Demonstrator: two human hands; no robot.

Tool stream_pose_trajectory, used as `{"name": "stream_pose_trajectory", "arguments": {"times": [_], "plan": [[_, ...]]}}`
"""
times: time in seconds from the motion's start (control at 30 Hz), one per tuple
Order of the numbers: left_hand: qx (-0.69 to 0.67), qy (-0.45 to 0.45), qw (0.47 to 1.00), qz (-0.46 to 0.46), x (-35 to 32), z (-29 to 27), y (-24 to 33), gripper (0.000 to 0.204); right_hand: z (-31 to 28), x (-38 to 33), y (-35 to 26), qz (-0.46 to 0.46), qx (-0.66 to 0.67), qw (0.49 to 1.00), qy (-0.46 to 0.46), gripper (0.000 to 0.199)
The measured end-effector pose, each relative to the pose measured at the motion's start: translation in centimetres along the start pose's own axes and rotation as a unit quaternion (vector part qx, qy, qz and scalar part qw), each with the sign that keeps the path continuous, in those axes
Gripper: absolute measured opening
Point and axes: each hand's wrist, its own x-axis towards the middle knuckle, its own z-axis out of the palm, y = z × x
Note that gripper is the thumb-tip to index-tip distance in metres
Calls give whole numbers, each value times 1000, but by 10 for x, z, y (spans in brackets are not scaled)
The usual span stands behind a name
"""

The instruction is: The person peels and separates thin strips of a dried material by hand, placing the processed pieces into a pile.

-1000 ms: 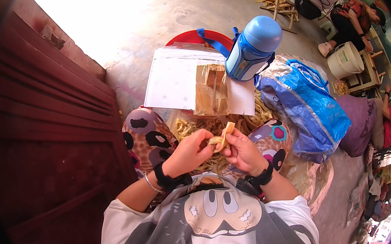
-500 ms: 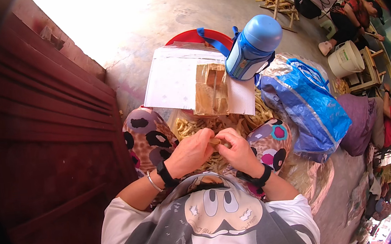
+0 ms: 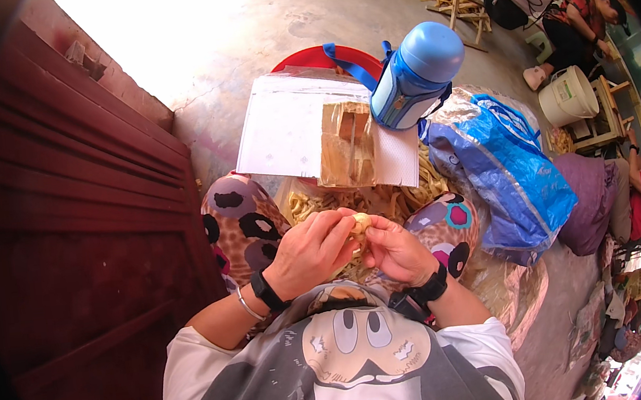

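Between my hands is a small pale-yellow folded strip (image 3: 360, 224), its exact kind too small to make out. My left hand (image 3: 315, 249) pinches it from the left with bent fingers. On the other side, my right hand (image 3: 398, 250) grips it between thumb and fingertips. Below and beyond my hands, a heap of similar pale-yellow strips (image 3: 414, 199) lies between my knees, partly covered by a white board (image 3: 281, 126). A brown wooden block wrapped in clear tape (image 3: 346, 146) rests on the board, and a blue bottle with a strap (image 3: 420, 72) stands at its right edge.
A dark red wooden door (image 3: 96, 223) rises close on my left. A blue woven bag (image 3: 502, 181) lies by my right knee. Farther right are a white bucket (image 3: 566, 96), a wooden stool (image 3: 605, 115) and other people seated at work. Under the board shows a red basin (image 3: 306, 59).
My hands have turned the strip, which now shows as a pale rounded fold between my fingertips. My right hand has tilted and dropped slightly.
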Motion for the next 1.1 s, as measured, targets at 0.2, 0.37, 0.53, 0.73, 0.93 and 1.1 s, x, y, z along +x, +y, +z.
{"name": "stream_pose_trajectory", "arguments": {"times": [0.2, 0.37, 0.53, 0.73, 0.93, 1.1], "plan": [[14, 42, 999, 9, -7, 6, -3, 32, 8, 3, 3, -24, 21, 999, -8, 45], [-85, -34, 992, -89, -6, 8, -4, 23, 18, 1, 0, -31, -93, 994, 54, 46], [-470, -192, 768, -390, -5, -3, -19, 25, -1, -10, -37, 67, -269, 959, 61, 26], [-449, -182, 819, -308, -19, -15, -25, 25, -17, -11, -44, 34, -281, 955, 91, 11], [-526, -141, 758, -360, -22, 2, -40, 10, -2, -4, -41, 75, -312, 942, 94, 10], [-450, -280, 812, -245, -2, -4, -28, 9, 6, 1, -34, 76, -312, 944, 80, 9]]}}
